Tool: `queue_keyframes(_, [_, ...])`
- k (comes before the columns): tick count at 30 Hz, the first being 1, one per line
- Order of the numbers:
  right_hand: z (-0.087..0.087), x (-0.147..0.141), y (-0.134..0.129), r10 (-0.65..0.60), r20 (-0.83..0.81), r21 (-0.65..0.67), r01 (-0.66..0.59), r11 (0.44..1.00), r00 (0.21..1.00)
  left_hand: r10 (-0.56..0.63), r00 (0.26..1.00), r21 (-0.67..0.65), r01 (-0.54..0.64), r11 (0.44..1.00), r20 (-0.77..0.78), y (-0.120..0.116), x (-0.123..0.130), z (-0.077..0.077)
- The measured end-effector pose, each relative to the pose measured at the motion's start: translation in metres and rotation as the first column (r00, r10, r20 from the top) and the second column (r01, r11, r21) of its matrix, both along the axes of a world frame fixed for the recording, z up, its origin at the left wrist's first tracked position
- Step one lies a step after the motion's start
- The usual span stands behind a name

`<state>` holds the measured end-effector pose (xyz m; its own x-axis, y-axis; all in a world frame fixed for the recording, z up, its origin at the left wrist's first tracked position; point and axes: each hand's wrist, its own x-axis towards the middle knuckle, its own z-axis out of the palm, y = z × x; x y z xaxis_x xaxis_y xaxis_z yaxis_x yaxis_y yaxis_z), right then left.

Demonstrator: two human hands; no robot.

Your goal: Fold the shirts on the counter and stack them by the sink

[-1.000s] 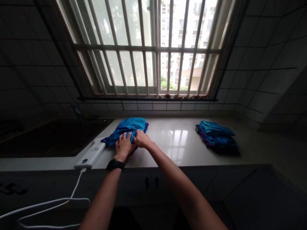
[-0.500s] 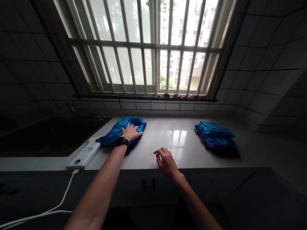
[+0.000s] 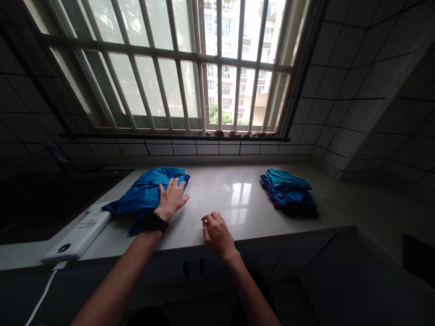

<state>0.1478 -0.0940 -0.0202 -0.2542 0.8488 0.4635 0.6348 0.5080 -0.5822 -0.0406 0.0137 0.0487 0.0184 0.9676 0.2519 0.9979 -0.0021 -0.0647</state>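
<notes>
A blue cloth bundle (image 3: 139, 192) lies on the left part of the pale counter, next to the sink. My left hand (image 3: 171, 198) rests on its right side with fingers spread, a black watch on the wrist. Over the counter's front part is my right hand (image 3: 217, 233), its fingers curled loosely and nothing visible in them. Further right sits a folded stack of blue and purple cloth (image 3: 288, 192), which neither hand touches.
On the left are a dark sink (image 3: 50, 199) with a faucet (image 3: 61, 158), and a white power bank (image 3: 79, 235) with a white cable (image 3: 42, 299). Behind the counter (image 3: 224, 181) is a barred window (image 3: 170, 90). A dark object (image 3: 419, 258) shows at far right.
The view has turned right, so the scene sits further left. My left hand has slid toward the bundle's right edge, and the bundle looks flatter and more spread out.
</notes>
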Motion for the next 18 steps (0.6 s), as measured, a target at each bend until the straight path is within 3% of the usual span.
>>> queue_keyframes(3, [0.002, 0.001, 0.000, -0.008, 0.040, -0.020, 0.009, 1.000, 0.999, -0.250, 0.968, 0.161, 0.252, 0.954, -0.030, -0.022, 0.025, -0.018])
queue_keyframes(5, [0.004, 0.002, 0.001, -0.017, 0.079, -0.030, 0.019, 0.999, 0.997, -0.330, 0.944, 0.189, 0.329, 0.925, -0.028, -0.030, 0.035, -0.029])
queue_keyframes(10, [0.001, -0.001, -0.004, 0.005, 0.138, -0.003, -0.005, 1.000, 0.990, -0.367, 0.930, 0.144, 0.362, 0.921, 0.010, -0.031, 0.038, -0.040])
queue_keyframes(13, [0.003, 0.002, -0.006, 0.035, 0.044, 0.003, -0.035, 0.999, 0.998, -0.357, 0.934, 0.085, 0.354, 0.931, 0.016, -0.028, 0.037, -0.041])
queue_keyframes(16, [0.023, 0.031, 0.004, -0.010, -0.134, 0.044, 0.016, 0.999, 0.991, -0.330, 0.944, 0.080, 0.329, 0.941, 0.003, -0.028, 0.037, -0.042])
queue_keyframes(18, [0.048, 0.071, 0.020, -0.147, -0.187, 0.088, 0.165, 0.982, 0.971, -0.315, 0.949, 0.078, 0.314, 0.946, -0.004, -0.028, 0.037, -0.042])
